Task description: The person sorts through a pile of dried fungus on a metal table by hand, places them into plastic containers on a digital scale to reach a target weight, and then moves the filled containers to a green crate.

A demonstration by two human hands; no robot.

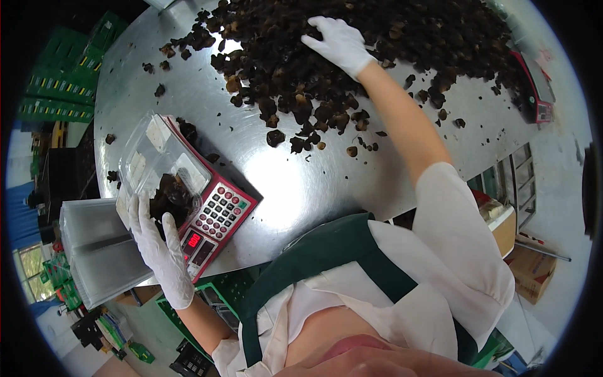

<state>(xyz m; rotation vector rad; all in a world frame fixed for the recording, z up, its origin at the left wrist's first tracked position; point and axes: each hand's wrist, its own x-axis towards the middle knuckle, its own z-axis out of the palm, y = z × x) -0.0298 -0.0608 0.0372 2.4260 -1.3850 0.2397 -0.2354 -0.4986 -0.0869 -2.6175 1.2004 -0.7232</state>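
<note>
The gloved left hand curves around the near end of a clear plastic box, fingers along the outer side and thumb over the dark, crinkled pieces at that end; whether it truly grips the wall or only steadies it, I cannot tell. Any press or tug from those fingers could tip the box and spill its contents, or upset the reading of the red scale directly under it. The gloved right hand is released, empty as far as shows, fingers spread and palm down on a broad heap of similar dark pieces; a hasty sweep from there could scatter loose bits across the metal tabletop. The right arm stretches far forward, its elbow nearly straight, while the left arm is bent and kept low, wrist angled inward. Just left of the left hand, a stack of clear containers juts past the tabletop's edge, so a bump from the wrist might topple it. Well to the right of the right hand, beyond the heap, sits a second red scale.
</note>
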